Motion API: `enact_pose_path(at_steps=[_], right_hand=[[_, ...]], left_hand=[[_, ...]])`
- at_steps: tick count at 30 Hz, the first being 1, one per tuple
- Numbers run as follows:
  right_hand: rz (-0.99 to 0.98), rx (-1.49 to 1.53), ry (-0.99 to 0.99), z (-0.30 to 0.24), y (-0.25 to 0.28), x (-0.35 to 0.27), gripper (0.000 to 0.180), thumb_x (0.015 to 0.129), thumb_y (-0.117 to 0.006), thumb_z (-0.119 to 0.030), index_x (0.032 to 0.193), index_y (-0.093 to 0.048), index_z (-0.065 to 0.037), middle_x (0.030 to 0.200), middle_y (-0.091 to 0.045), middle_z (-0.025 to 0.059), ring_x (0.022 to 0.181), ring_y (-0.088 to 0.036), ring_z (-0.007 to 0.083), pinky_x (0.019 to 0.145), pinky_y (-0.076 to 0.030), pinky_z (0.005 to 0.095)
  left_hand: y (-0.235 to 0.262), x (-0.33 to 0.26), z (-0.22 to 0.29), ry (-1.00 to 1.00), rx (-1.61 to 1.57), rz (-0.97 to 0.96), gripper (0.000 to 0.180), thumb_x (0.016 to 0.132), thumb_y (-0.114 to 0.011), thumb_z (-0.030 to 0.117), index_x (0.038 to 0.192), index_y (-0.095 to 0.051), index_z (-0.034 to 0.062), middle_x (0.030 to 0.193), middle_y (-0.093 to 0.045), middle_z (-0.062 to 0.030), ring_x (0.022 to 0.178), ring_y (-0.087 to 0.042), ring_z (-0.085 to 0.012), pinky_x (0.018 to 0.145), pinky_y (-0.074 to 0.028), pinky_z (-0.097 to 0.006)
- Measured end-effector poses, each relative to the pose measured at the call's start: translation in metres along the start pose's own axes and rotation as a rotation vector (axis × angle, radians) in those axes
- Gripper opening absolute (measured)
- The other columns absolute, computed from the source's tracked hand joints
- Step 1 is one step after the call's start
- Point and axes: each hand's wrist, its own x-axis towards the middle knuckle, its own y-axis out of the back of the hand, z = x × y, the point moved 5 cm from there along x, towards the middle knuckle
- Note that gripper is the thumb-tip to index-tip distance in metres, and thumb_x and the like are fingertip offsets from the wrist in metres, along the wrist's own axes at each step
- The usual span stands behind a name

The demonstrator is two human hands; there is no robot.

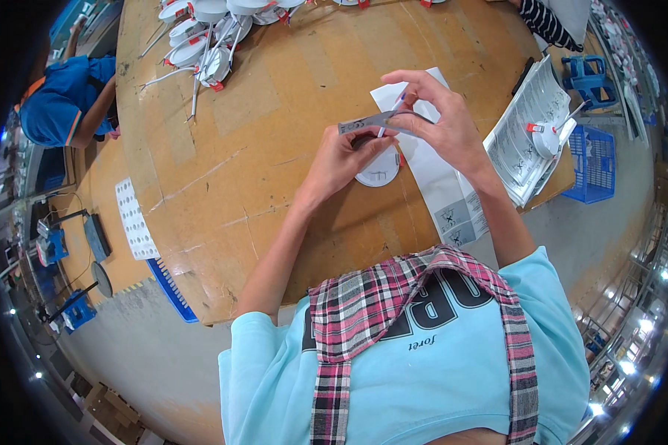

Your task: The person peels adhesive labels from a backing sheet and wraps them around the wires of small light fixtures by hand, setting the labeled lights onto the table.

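Note:
Both my hands meet above the wooden table [230,170]. My left hand [345,157] grips the near end of a thin grey metal clip [364,124]. My right hand [436,119] pinches the clip's other end, where red and white wires [390,113] run down. Under my hands lies a round white lamp [378,170], partly hidden, resting beside a long white printed sheet [441,185].
Several white round lamps with wires [204,37] are heaped at the table's far left. A stack of printed boxes [531,141] with a lamp on top sits at the right. Blue crates [590,159] stand beyond it. Another person in blue [63,100] is at the far left.

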Motion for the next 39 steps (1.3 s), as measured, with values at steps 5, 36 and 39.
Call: enact_pose_path(at_steps=[5, 36, 39], right_hand=[[-0.162, 0.230, -0.389, -0.010, 0.005, -0.014, 0.054, 0.078, -0.070, -0.005, 0.127, -0.048, -0.003, 0.075, -0.056, 0.0014, 0.071, -0.053, 0.0099, 0.066, -0.044, 0.0239], [0.001, 0.192, -0.259, -0.039, 0.018, -0.029, 0.048, 0.079, -0.068, -0.003, 0.124, -0.051, -0.002, 0.075, -0.057, 0.0039, 0.072, -0.057, 0.0119, 0.079, -0.049, 0.0283], [-0.026, 0.170, -0.276, -0.039, 0.017, -0.027, 0.045, 0.079, -0.068, -0.003, 0.122, -0.053, -0.002, 0.075, -0.057, 0.0040, 0.073, -0.058, 0.0122, 0.082, -0.050, 0.0290]], left_hand=[[-0.004, -0.001, -0.002, -0.072, 0.229, 0.195, 0.014, 0.082, -0.065, 0.005, 0.094, -0.069, 0.0001, 0.073, -0.069, -0.0062, 0.068, -0.062, -0.0075, 0.063, -0.050, -0.026], [-0.017, -0.026, 0.069, -0.121, -0.197, 0.090, 0.059, 0.071, -0.081, 0.034, 0.114, -0.055, 0.0025, 0.094, -0.060, -0.0046, 0.091, -0.058, -0.0121, 0.078, -0.047, -0.029], [-0.010, -0.022, 0.060, -0.014, -0.225, 0.179, 0.040, 0.078, -0.076, 0.015, 0.111, -0.058, 0.0019, 0.092, -0.062, -0.0035, 0.084, -0.060, -0.0092, 0.070, -0.047, -0.023]])
